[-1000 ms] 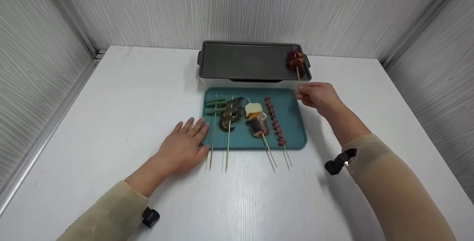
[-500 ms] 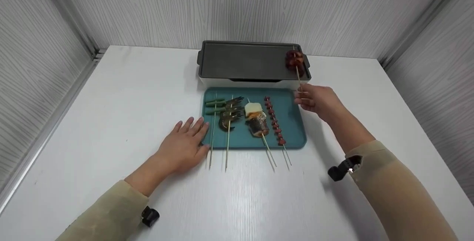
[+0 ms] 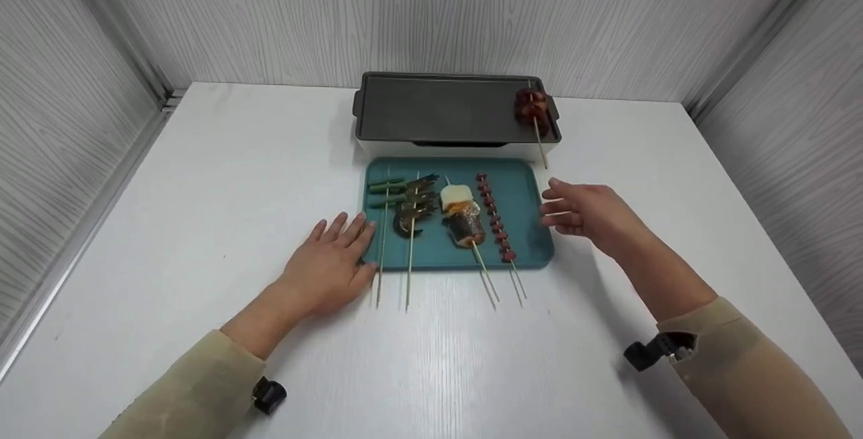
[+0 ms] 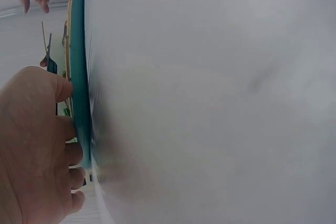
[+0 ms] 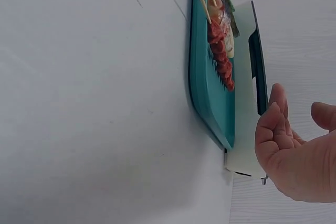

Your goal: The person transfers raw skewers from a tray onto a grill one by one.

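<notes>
Lying across the right end of the dark griddle plate (image 3: 438, 108), the dark red skewer (image 3: 530, 110) has its bare stick directed toward the person, the near end overhanging the plate's front edge. The right hand (image 3: 597, 216) is just below that end and apart from it, near the right edge of the teal tray (image 3: 529, 223); it holds nothing, the fingers loosely bent and, in the right wrist view, the thumb well separated from them. The left hand (image 3: 330, 267) has its back turned upward and its fingers extended and slightly spread, with thumb and fingertips at the tray's left edge; how firmly they press there cannot be told. The tray sits on the white table (image 3: 431, 371) directly in front of the griddle's white base (image 3: 391, 150). On it, from left to right, are the green skewer (image 3: 384, 188), the shrimp skewer (image 3: 408, 220), the mixed skewer (image 3: 465, 228), bearing a white piece above a dark-skinned chunk, and the small-piece skewer (image 3: 496, 220), strung with red bits; all four sticks project past the tray's near edge. Light tan sleeves (image 3: 182, 385) cover both forearms, and a small black device (image 3: 270, 396) shows at each cuff.
</notes>
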### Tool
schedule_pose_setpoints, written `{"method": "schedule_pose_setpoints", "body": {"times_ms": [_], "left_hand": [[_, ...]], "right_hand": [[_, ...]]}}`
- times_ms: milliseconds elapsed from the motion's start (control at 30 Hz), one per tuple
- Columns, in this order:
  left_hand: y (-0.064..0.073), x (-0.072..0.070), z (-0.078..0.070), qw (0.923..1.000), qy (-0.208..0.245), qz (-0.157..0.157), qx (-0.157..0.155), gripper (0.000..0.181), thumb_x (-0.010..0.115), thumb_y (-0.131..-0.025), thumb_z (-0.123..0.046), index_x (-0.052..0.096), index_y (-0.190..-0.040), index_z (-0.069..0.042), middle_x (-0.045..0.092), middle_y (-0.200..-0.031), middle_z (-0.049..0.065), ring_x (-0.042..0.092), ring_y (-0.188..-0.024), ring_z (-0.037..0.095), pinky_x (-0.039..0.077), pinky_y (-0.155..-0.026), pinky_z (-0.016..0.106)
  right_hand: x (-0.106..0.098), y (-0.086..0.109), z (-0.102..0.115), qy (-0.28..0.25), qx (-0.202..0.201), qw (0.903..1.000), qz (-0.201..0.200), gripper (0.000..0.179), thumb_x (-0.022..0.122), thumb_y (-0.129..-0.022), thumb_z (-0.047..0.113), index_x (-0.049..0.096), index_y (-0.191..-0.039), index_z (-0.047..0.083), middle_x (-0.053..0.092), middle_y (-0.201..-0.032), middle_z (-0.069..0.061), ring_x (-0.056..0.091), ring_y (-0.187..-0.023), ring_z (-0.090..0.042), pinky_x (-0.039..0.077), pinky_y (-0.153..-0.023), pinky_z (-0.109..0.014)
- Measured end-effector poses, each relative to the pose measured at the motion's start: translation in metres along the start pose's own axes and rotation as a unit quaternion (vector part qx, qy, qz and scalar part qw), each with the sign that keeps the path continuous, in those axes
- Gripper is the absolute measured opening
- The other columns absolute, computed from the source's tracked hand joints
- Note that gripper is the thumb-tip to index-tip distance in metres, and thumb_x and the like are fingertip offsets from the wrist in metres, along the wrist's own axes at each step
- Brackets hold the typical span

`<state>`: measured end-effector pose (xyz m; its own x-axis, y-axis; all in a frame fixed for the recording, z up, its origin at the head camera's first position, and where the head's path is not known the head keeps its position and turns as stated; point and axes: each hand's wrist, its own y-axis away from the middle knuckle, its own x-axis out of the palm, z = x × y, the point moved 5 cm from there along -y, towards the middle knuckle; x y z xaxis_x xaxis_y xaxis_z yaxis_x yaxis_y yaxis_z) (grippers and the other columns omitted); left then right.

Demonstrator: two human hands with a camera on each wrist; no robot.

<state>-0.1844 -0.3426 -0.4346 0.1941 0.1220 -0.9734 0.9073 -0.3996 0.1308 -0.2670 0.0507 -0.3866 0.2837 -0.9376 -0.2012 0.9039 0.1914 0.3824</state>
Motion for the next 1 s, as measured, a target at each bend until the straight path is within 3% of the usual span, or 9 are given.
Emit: {"method": "schedule_pose_setpoints", "body": {"times_ms": [200, 633, 1000], "left_hand": [[0.002, 0.000, 0.002, 1.0000, -0.002, 0.000, -0.002, 0.070, 0.040, -0.113, -0.043, 0.026, -0.168, -0.002, 0.020, -0.174, 0.018, 0.013, -0.161, 0.042, 0.011, -0.128, 0.061], [0.002, 0.001, 0.001, 1.0000, 0.001, 0.004, -0.001, 0.069, 0.040, -0.113, -0.042, 0.026, -0.168, -0.002, 0.020, -0.174, 0.019, 0.013, -0.161, 0.043, 0.011, -0.128, 0.062], [0.001, 0.001, 0.001, 1.0000, -0.001, 0.004, 0.000, 0.070, 0.040, -0.113, -0.043, 0.025, -0.168, -0.003, 0.019, -0.175, 0.018, 0.012, -0.161, 0.042, 0.010, -0.128, 0.061]], "right_hand": [[0.008, 0.018, -0.012, 0.016, 0.000, 0.9997, 0.016, 0.065, 0.064, -0.107, 0.043, 0.056, -0.145, -0.010, 0.074, -0.114, -0.013, 0.076, -0.094, -0.016, 0.059, -0.087, -0.027], [0.027, 0.047, -0.039, 0.054, 0.015, 0.9964, 0.064, 0.060, 0.066, -0.106, 0.040, 0.062, -0.139, -0.010, 0.077, -0.114, -0.019, 0.078, -0.101, -0.023, 0.060, -0.091, -0.031], [0.041, 0.055, -0.052, 0.064, 0.027, 0.9942, 0.081, 0.053, 0.065, -0.107, 0.036, 0.065, -0.134, -0.010, 0.078, -0.116, -0.019, 0.078, -0.104, -0.029, 0.061, -0.093, -0.036]]}}
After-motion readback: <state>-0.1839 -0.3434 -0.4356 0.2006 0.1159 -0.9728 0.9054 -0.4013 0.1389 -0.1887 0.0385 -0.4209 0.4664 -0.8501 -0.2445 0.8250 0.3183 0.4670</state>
